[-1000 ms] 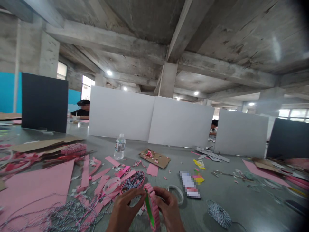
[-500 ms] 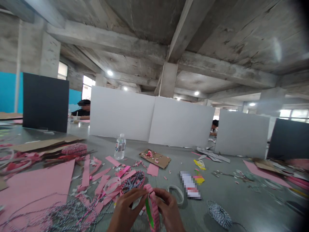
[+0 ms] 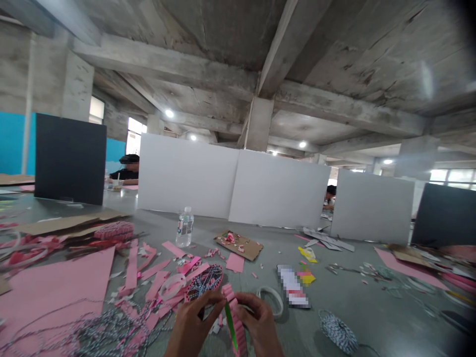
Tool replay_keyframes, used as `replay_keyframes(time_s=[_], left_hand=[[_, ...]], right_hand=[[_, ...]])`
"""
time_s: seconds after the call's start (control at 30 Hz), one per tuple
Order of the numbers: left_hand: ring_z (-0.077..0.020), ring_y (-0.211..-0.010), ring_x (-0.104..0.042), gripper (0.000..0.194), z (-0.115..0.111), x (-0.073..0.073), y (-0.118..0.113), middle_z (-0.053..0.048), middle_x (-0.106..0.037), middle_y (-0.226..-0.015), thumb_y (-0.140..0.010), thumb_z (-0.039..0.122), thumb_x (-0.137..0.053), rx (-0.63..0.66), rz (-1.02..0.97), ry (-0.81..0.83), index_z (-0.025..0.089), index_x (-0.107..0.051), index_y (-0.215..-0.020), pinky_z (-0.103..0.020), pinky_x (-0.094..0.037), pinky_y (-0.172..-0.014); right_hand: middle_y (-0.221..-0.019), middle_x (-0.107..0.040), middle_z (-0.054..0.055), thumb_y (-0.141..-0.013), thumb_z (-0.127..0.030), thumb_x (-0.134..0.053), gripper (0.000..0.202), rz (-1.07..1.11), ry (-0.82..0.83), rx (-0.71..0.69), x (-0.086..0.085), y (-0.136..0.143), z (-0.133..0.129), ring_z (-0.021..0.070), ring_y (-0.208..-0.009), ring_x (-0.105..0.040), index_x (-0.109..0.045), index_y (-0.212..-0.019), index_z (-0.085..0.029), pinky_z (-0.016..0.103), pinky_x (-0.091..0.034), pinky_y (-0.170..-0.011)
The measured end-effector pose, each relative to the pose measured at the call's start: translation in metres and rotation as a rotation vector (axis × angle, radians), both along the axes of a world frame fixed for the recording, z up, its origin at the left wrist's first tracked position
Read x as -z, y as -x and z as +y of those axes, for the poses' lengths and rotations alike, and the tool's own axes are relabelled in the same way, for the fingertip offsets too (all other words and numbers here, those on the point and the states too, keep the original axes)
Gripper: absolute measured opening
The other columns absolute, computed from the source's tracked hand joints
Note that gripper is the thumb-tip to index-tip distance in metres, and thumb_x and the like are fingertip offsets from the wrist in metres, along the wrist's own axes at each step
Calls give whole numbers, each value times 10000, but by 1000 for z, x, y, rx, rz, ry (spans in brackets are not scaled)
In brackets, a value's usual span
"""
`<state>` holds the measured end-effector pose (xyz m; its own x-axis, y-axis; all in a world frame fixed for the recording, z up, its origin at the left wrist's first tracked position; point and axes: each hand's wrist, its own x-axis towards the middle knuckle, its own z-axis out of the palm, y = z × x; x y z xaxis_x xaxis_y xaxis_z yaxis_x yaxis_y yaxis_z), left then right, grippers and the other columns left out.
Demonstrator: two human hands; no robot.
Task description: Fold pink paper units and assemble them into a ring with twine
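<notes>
Pink sheet (image 3: 74,277) lies lower left. At bottom centre, left hand (image 3: 195,317) pinches the upper end of the pleated band (image 3: 240,336); its green strip (image 3: 230,323) shows narrower than before, suggesting slight turning during handling; right hand (image 3: 259,317) pinches the band's right side.

A craft workshop in a bare concrete hall, with rough beams (image 3: 167,64), a thick pillar (image 3: 258,121) and small bright lights (image 3: 169,113). Pink paper (image 3: 67,277), tangled cord (image 3: 107,326) and cardboard (image 3: 249,249) litter a grey counter (image 3: 293,337), where upright white boards (image 3: 186,173) partly screen other people (image 3: 125,174).
</notes>
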<state>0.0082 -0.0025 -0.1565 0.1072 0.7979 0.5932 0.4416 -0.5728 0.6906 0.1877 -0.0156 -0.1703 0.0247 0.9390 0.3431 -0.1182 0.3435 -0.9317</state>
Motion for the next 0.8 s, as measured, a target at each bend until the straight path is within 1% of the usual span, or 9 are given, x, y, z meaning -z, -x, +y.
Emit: replay_keyframes(time_s=[0.1,0.2,0.37,0.47,0.53,0.57,0.67,0.77,0.8], left_hand=[[-128,-559,-657,193,2,-1,0,43,-788,-755,-869,398,-649,15,14,-36,274,-776,-793,-180,-509,-587],[-135,-582,-661,233,3,-1,1,9,-780,-782,-885,427,-636,44,18,-83,268,-788,-807,-187,-488,-556],[-150,-711,-719,218,3,0,2,-24,-781,-864,-915,386,-618,120,2,-104,274,-802,-882,-190,-545,-660],[-138,-666,-715,191,3,0,1,-19,-783,-868,-909,352,-625,127,-11,-128,289,-804,-930,-189,-565,-656],[-146,-705,-732,180,4,0,1,-16,-793,-891,-899,339,-634,118,-15,-145,305,-804,-948,-193,-579,-693],[-154,-744,-744,177,4,1,1,-14,-801,-909,-895,339,-638,111,-16,-148,312,-805,-945,-199,-584,-723],[-172,-787,-763,175,5,2,2,-4,-817,-901,-876,370,-657,71,-44,-118,313,-803,-953,-201,-589,-750],[-172,-736,-764,200,5,1,2,12,-819,-842,-857,403,-672,52,-75,-36,297,-790,-980,-193,-591,-711],[-173,-730,-763,205,5,1,3,15,-819,-832,-853,407,-674,54,-78,-9,294,-786,-982,-195,-592,-710]], right_hand=[[-880,-783,118,-676,-393,-788,209,22,9,32,5,3,3,325,-874,-734,-816,-846,-275,419,-574,-808],[-840,-780,121,-648,-408,-798,238,46,11,66,9,5,6,334,-842,-733,-813,-823,-247,428,-579,-779],[-868,-784,117,-630,-376,-795,204,39,10,80,6,5,5,331,-857,-733,-813,-812,-288,428,-569,-787],[-831,-783,123,-603,-401,-796,222,60,21,121,2,6,3,352,-834,-736,-809,-781,-269,446,-574,-772],[-835,-780,130,-607,-411,-807,222,50,28,111,-1,5,1,364,-844,-733,-810,-781,-273,460,-573,-778],[-852,-780,131,-627,-416,-805,201,43,23,102,-2,5,0,366,-859,-730,-810,-788,-295,466,-570,-790],[-896,-780,121,-674,-425,-788,151,32,3,71,-3,2,-2,367,-891,-722,-803,-814,-371,488,-557,-817],[-933,-778,115,-654,-383,-798,192,15,15,12,-2,-1,-1,372,-925,-717,-795,-846,-395,512,-540,-848],[-934,-778,118,-649,-380,-799,201,22,16,16,-1,-2,0,376,-925,-717,-793,-849,-398,526,-535,-852]])
